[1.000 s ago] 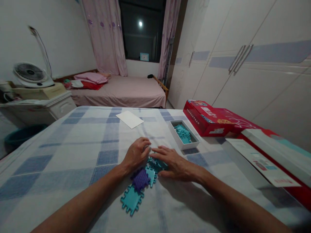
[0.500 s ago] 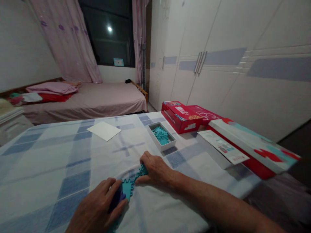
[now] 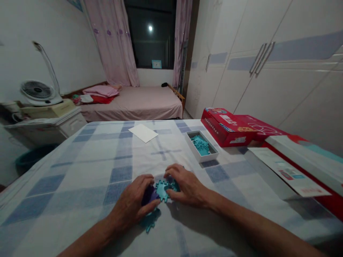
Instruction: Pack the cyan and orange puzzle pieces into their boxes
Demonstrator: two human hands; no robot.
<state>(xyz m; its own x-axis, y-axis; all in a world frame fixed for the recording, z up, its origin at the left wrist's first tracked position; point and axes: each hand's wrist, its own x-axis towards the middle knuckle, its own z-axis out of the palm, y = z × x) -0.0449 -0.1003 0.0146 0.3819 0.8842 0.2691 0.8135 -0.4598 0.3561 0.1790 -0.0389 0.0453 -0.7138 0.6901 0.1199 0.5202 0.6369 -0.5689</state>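
Observation:
Between my hands, just above or on the tablecloth, is a run of joined foam-like puzzle pieces with toothed edges. My left hand (image 3: 136, 196) is closed around a purple piece (image 3: 150, 195), mostly covered by the fingers. Beside it shows a light teal piece (image 3: 162, 191), and another teal piece (image 3: 151, 220) hangs out below the left thumb. My right hand (image 3: 184, 185) pinches a darker teal piece (image 3: 174, 185) at the right end, partly hidden by its fingers. Whether every tooth is interlocked cannot be seen.
A white box (image 3: 202, 147) of teal pieces stands beyond my right hand, near a blank white card (image 3: 143, 133). Red boxes (image 3: 227, 128) and a folded printed sheet (image 3: 289, 175) lie at the right. A fan (image 3: 40, 91) stands on a cabinet at the left.
My view has turned left, bringing the fan into sight. My hands have come closer together, and the right-hand piece now lies more level beside the light teal one.

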